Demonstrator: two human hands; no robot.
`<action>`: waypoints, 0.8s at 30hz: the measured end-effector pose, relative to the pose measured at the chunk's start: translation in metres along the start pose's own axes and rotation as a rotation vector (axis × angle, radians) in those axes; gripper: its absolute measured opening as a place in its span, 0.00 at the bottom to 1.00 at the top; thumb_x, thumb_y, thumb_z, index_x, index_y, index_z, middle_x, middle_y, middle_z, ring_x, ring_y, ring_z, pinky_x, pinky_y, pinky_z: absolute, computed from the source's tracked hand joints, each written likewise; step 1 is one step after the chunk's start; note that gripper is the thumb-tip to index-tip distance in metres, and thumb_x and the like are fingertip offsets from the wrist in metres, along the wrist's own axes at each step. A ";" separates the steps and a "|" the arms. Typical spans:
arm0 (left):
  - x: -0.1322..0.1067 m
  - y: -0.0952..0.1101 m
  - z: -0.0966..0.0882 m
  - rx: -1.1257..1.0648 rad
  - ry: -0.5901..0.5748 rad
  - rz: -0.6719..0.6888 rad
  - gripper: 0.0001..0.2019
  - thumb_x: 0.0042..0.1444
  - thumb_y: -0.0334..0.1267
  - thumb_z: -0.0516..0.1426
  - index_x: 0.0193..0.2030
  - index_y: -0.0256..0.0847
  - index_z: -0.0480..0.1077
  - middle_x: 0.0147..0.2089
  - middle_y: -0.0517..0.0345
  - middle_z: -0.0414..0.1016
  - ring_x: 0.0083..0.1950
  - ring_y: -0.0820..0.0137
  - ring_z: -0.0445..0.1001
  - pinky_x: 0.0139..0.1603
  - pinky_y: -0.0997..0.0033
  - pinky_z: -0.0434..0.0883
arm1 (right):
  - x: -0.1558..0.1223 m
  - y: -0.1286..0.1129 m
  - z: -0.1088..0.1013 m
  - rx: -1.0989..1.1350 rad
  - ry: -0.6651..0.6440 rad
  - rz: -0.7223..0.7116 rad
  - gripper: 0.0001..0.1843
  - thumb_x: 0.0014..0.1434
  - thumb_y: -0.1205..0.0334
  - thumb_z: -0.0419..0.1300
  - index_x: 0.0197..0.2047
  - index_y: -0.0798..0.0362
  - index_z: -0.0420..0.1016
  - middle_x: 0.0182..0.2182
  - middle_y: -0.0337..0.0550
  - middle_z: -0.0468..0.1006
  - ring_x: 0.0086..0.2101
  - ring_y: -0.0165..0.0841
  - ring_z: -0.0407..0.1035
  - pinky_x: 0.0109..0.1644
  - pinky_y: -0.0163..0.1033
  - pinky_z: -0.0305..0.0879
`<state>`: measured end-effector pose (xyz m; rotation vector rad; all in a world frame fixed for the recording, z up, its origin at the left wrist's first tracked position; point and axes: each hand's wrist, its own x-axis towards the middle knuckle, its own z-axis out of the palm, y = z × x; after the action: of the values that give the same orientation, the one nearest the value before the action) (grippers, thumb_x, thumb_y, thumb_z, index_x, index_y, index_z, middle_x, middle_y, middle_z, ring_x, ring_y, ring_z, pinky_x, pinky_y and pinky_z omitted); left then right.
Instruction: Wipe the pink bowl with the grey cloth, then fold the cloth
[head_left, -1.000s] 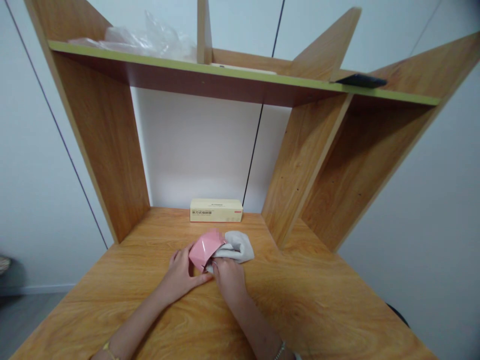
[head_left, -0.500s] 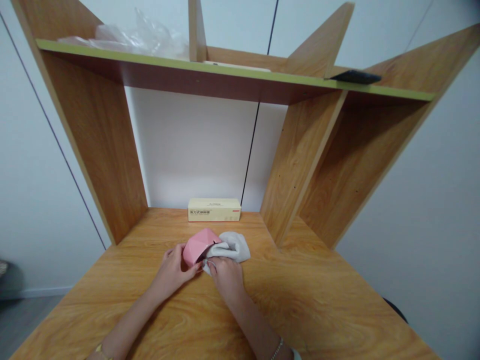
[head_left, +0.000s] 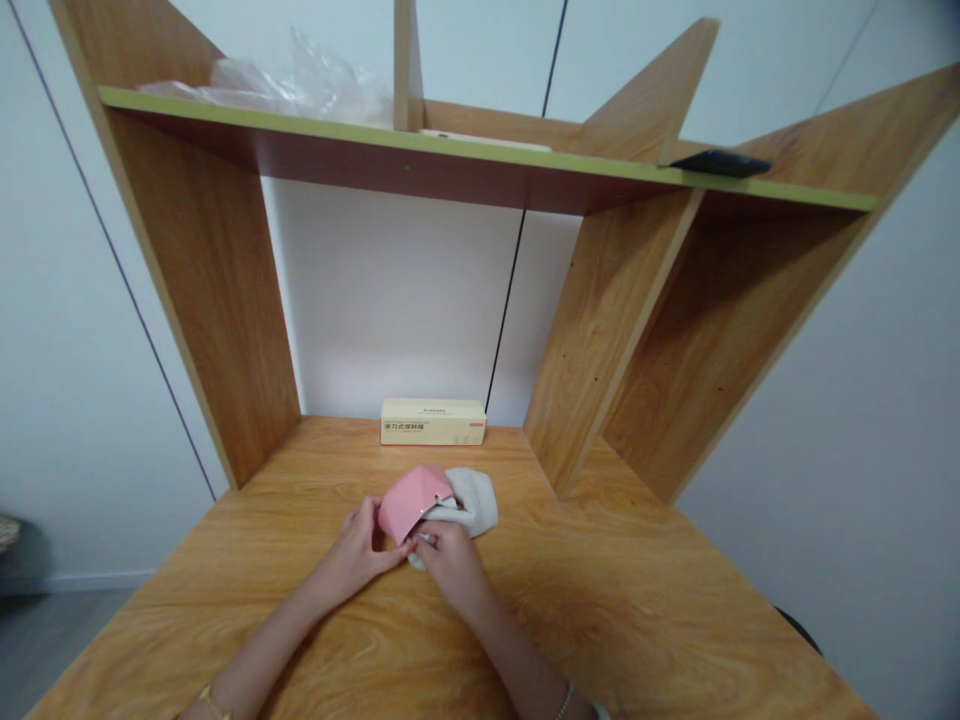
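A pink faceted bowl [head_left: 411, 500] is tipped on its side above the desk, its opening turned to the right and toward me. My left hand [head_left: 358, 552] grips it from the left, thumb along the lower rim. Pinched in the fingers of my right hand [head_left: 451, 562] is part of a whitish cloth [head_left: 480, 500], pressed at the bowl's lower rim. Some of the cloth goes into the opening; the rest lies bunched on the desk to the right. The bowl's inside is mostly hidden from view.
Behind the bowl, a cream box [head_left: 433, 424] with printed lettering stands near the wall. Wooden panels [head_left: 611, 330] rise from the desk [head_left: 615, 600] on both sides. Overhead, a shelf [head_left: 337, 118] holds crumpled clear plastic [head_left: 322, 88] and a dark flat object [head_left: 721, 163].
The bowl has turned, so its opening faces more toward me. My right hand has shifted slightly along the rim, and the cloth is tucked closer to the bowl.
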<state>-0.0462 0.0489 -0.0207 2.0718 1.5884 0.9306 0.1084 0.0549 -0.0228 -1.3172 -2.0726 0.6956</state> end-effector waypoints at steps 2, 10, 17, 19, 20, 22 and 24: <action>-0.001 0.000 0.002 -0.016 -0.036 -0.002 0.20 0.44 0.52 0.56 0.37 0.40 0.59 0.38 0.53 0.69 0.41 0.62 0.68 0.42 0.63 0.65 | 0.000 0.001 -0.002 -0.048 0.011 0.050 0.13 0.55 0.66 0.49 0.31 0.54 0.75 0.26 0.40 0.78 0.26 0.29 0.68 0.26 0.30 0.55; -0.001 0.001 0.000 0.024 -0.029 0.070 0.36 0.36 0.56 0.60 0.51 0.40 0.59 0.49 0.48 0.67 0.51 0.55 0.64 0.51 0.58 0.59 | -0.003 -0.010 -0.024 -0.571 0.077 0.206 0.15 0.59 0.65 0.45 0.35 0.52 0.74 0.32 0.49 0.77 0.31 0.35 0.71 0.31 0.34 0.59; 0.000 0.010 -0.005 0.073 0.046 0.138 0.27 0.47 0.51 0.55 0.52 0.41 0.59 0.48 0.50 0.69 0.50 0.57 0.65 0.53 0.55 0.56 | -0.003 -0.008 -0.018 -0.436 -0.003 0.080 0.11 0.55 0.67 0.50 0.32 0.52 0.73 0.32 0.43 0.78 0.32 0.33 0.71 0.31 0.31 0.58; -0.001 0.012 -0.006 0.098 0.026 0.163 0.24 0.47 0.50 0.54 0.49 0.42 0.62 0.45 0.51 0.71 0.47 0.58 0.66 0.52 0.55 0.56 | -0.004 -0.005 -0.017 -0.346 -0.015 0.031 0.10 0.54 0.67 0.50 0.30 0.51 0.73 0.30 0.39 0.78 0.30 0.30 0.70 0.29 0.30 0.56; -0.001 0.013 -0.006 0.108 0.034 0.167 0.24 0.47 0.50 0.54 0.49 0.42 0.62 0.44 0.51 0.71 0.47 0.58 0.67 0.52 0.55 0.56 | -0.004 -0.003 -0.016 -0.299 -0.018 0.011 0.10 0.54 0.67 0.50 0.30 0.51 0.73 0.29 0.38 0.78 0.29 0.29 0.70 0.29 0.29 0.56; -0.002 0.015 -0.006 0.122 0.072 0.169 0.28 0.44 0.50 0.56 0.51 0.41 0.60 0.47 0.49 0.70 0.48 0.57 0.66 0.51 0.56 0.57 | -0.005 -0.003 -0.015 -0.246 -0.013 -0.012 0.10 0.53 0.68 0.50 0.29 0.52 0.73 0.29 0.38 0.78 0.29 0.28 0.70 0.28 0.29 0.55; -0.002 0.016 -0.005 0.136 0.114 0.167 0.32 0.42 0.51 0.57 0.54 0.40 0.57 0.50 0.47 0.67 0.49 0.56 0.65 0.50 0.56 0.58 | -0.006 -0.007 -0.016 -0.272 -0.015 -0.025 0.10 0.52 0.68 0.51 0.30 0.52 0.74 0.30 0.39 0.78 0.31 0.29 0.70 0.29 0.30 0.55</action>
<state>-0.0384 0.0413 -0.0074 2.3120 1.5946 1.0406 0.1177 0.0484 -0.0084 -1.4315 -2.2514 0.4238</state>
